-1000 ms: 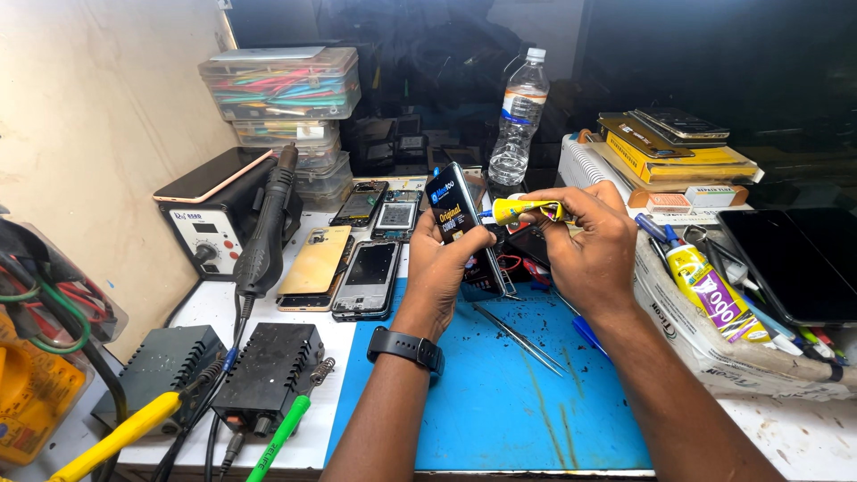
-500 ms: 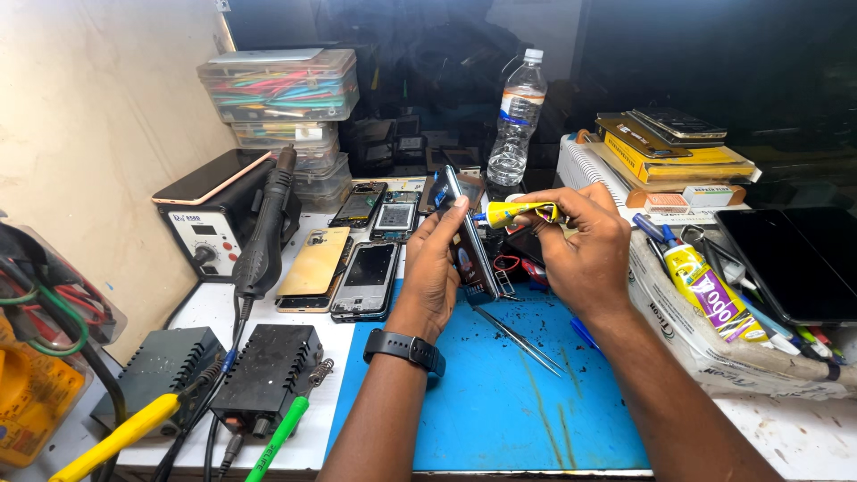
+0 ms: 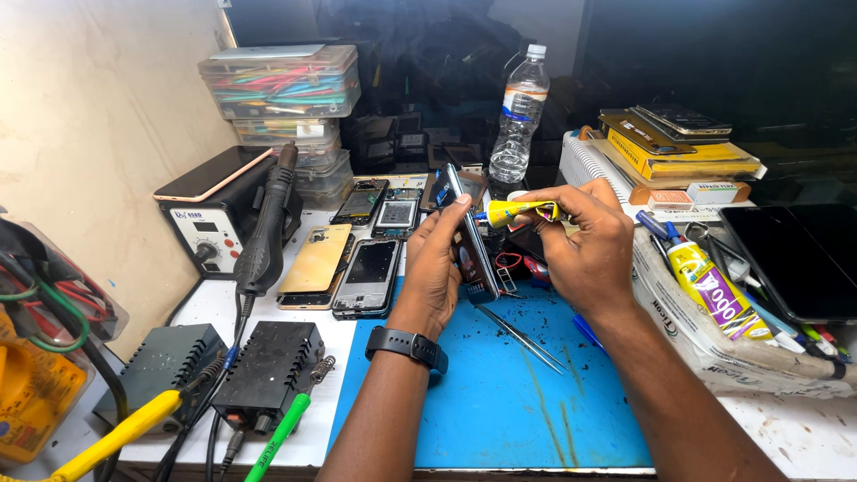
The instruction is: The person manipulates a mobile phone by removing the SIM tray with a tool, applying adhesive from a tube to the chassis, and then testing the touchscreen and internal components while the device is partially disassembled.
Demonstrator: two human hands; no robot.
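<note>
Since the earlier frame, phone [image 3: 464,234] has turned edge-on, long axis running away from the viewer, standing over blue mat [image 3: 500,402], whose near half lies free. Left hand [image 3: 437,263] grasps it. Right hand [image 3: 585,241] pinches yellow glue tube [image 3: 518,212], nozzle at phone's top edge.

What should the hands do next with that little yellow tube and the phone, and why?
Probably touch the yellow tube's tip to the phone's upper edge. The right hand pinches the tube with its tip aimed at the phone, which the left hand holds upright on edge beside it.
</note>
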